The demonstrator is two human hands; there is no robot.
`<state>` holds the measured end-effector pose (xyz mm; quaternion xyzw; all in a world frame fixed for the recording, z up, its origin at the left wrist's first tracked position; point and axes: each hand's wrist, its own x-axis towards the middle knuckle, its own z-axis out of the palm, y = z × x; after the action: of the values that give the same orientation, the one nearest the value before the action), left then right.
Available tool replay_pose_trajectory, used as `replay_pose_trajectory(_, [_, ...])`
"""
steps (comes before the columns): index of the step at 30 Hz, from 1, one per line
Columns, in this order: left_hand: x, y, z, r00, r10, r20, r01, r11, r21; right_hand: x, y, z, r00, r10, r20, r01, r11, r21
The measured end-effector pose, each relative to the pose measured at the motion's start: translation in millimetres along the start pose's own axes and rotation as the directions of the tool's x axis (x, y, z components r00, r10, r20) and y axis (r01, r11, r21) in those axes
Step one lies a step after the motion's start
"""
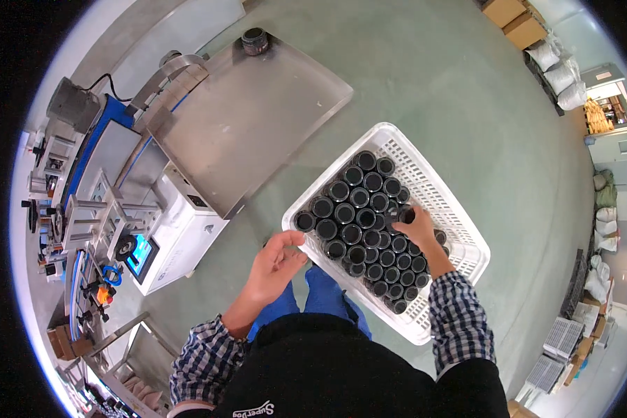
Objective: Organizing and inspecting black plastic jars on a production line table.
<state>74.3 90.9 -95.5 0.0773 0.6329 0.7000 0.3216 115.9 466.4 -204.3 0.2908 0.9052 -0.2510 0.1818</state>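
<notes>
Below, white slatted crate (444, 182) packed with black-capped jars (359, 197), right hand (416, 224) gripping one, left hand (277, 268) open, empty.

White slotted crate (460, 230) full of upright dark jars (359, 216) on the green floor (453, 90).

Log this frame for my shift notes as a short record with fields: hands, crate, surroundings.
Left hand: open, palm up, near the corner of the crate, holding nothing
Right hand: inside the crate, fingers on a jar
Crate: white, slotted plastic, on the floor
Jars: dark, upright, packed in rows
Metal tray: one jar at its far edge
</notes>
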Motion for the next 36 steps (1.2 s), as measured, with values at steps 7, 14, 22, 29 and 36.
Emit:
replay_pose_trajectory(7, [-9.1,-16.5,5.2,0.978,-0.178,-0.113,0.183,0.982,0.043,31.5,41.9,85.2,0.942,0.337,-0.016,-0.333,0.936,0.114])
replay_pose_trajectory(14, [-14.0,-34.2,-2.7,0.957,-0.229,-0.176,0.245,0.966,0.076,51.7,34.3,123.2,0.927,0.373,-0.042,-0.361,0.916,0.172])
replay_pose_trajectory(22, [-12.1,-59.1,-19.4,0.972,-0.185,-0.147,0.18,0.983,-0.049,63.7,25.9,91.5,0.989,0.116,0.094,-0.109,0.991,-0.079])
replay_pose_trajectory(29, [-16.7,-56.2,-53.7,0.985,-0.086,-0.15,0.069,0.991,-0.118,68.4,-182.1,-36.9,0.851,-0.502,-0.154,0.524,0.8,0.291])
replay_pose_trajectory(36, [-31.1,-22.4,-112.1,0.965,-0.112,-0.237,0.038,0.954,-0.298,153.0,-417.5,-47.0,0.623,-0.767,-0.156,0.764,0.639,-0.092])
